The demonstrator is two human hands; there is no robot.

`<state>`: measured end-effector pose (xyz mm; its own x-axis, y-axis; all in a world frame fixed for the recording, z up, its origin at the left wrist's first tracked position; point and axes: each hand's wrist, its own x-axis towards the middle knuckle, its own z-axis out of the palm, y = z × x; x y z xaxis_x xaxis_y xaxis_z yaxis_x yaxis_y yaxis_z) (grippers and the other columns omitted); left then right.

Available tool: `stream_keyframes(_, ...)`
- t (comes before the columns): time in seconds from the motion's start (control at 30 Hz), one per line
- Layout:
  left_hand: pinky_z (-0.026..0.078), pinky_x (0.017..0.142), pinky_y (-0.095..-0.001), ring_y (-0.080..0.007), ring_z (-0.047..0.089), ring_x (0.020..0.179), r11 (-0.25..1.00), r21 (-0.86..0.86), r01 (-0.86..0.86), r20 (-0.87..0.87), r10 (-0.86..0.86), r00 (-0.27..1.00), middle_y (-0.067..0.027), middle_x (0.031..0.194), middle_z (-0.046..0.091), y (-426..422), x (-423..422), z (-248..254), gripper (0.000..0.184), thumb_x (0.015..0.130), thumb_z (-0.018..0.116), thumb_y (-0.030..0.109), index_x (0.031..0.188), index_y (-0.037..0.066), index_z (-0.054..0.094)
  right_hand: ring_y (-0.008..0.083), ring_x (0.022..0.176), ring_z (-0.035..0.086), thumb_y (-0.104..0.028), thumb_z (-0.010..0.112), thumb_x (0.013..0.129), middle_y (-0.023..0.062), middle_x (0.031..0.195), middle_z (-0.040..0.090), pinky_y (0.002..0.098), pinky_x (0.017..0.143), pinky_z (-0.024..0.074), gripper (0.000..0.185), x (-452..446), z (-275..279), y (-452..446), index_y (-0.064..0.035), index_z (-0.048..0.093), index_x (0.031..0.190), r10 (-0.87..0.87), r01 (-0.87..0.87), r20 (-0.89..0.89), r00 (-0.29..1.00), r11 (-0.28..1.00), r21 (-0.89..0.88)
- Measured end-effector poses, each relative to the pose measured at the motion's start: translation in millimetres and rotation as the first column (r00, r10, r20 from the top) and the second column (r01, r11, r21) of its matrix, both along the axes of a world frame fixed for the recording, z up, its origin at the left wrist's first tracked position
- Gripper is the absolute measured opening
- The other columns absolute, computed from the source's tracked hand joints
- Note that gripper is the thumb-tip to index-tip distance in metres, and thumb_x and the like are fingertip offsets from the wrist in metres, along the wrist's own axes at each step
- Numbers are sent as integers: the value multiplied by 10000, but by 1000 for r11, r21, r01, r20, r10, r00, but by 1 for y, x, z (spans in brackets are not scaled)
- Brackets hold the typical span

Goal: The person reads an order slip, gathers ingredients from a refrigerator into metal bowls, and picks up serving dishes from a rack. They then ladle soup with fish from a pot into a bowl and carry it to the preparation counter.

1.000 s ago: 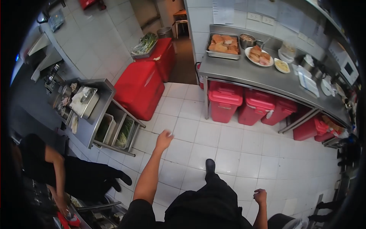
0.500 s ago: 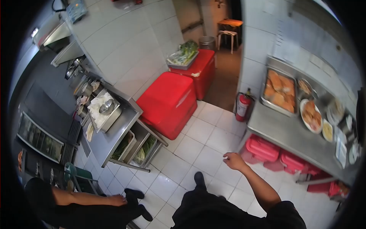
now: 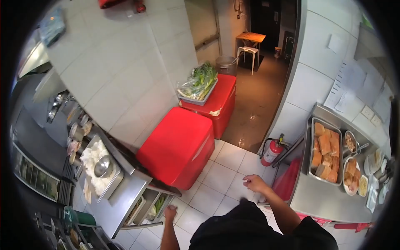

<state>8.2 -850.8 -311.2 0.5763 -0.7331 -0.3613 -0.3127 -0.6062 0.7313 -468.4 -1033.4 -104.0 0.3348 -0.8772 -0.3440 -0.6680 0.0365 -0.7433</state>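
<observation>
My right hand (image 3: 255, 183) hangs over the white tiled floor, fingers loosely bent and apart, with nothing in it. The nearest thing to it is a fire extinguisher (image 3: 273, 152) standing by the doorway. My left hand (image 3: 170, 212) is low beside the steel table (image 3: 121, 204) at the left; its fingers look loosely bent and I see nothing held. A deep steel tray of white food (image 3: 95, 160) with a metal bowl (image 3: 103, 166) resting in it stands on that table. Under the tabletop, containers of green vegetables (image 3: 157, 207) show.
Two red cooler boxes (image 3: 177, 143) stand ahead against the wall, the far one bearing a tray of leafy greens (image 3: 199, 83). The doorway beyond shows a brown floor (image 3: 254, 116). At the right, a steel counter (image 3: 312, 204) holds a tray of orange-brown food pieces (image 3: 327, 152).
The view has moved forward, nearer the red coolers and doorway. The person in black at the lower left is out of view. My left hand now shows; my right hand stays empty.
</observation>
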Motion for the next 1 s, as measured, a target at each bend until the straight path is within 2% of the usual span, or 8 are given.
stream_keyframes(0.03,471,561,-354,-228,619,583,991,-68,115,60,-111,992,-125,667,634,-51,13,-1,254,720,680,203,880,13,629,289,815,647,-195,628,766,174,876,662,352,747,502,311,-8,-2,-15,-41,635,1035,-50,49,8,999,998,38)
stream_keyframes(0.07,472,556,-347,-226,622,593,952,-179,248,89,-235,968,-127,670,632,-102,-20,89,258,725,665,192,901,6,632,283,804,649,-191,633,763,173,865,663,348,734,505,310,-16,-1,-36,-44,636,1035,-94,93,14,995,993,69)
stream_keyframes(0.13,473,547,-342,-206,611,583,986,-163,38,79,-25,997,-118,668,627,-176,-21,72,251,729,660,189,891,0,630,268,766,653,-183,640,760,169,837,665,338,707,507,308,-37,-13,-85,-39,637,1032,-137,137,16,990,990,20)
stream_keyframes(0.27,469,512,-340,-188,603,577,992,91,85,12,-86,996,-107,655,614,-255,-43,112,254,729,674,185,901,6,619,186,684,649,-154,633,765,131,743,660,295,636,499,274,-65,-42,-186,-17,645,1002,-173,176,50,984,983,-59)
stream_keyframes(0.53,428,383,-328,-209,556,443,912,369,-179,-204,268,942,-92,633,613,-216,-90,46,208,795,626,246,895,64,608,103,538,504,-52,507,810,31,582,529,285,514,420,100,-50,26,-427,4,577,766,-149,188,380,913,980,-68)
stream_keyframes(0.7,414,383,-346,-209,543,439,820,561,-113,-185,258,948,-98,592,579,-236,-118,31,162,799,595,208,850,55,614,102,584,535,-97,549,844,30,658,571,261,546,440,185,-30,80,-576,1,617,985,-159,210,354,922,971,-111)
stream_keyframes(0.9,397,383,-368,-209,527,435,852,523,17,-194,100,976,-105,541,539,-437,-71,-19,133,804,559,162,795,45,620,101,619,546,-86,570,852,43,756,594,249,587,465,278,-30,135,-703,31,580,1104,-196,271,395,898,951,-145)
stream_keyframes(1.0,388,383,-379,-209,520,432,944,329,7,-141,42,989,-109,516,518,-598,-29,-73,136,806,540,140,767,39,623,103,643,557,-81,584,848,59,782,599,243,598,475,280,-63,146,-747,46,575,1098,-226,300,383,896,943,-145)
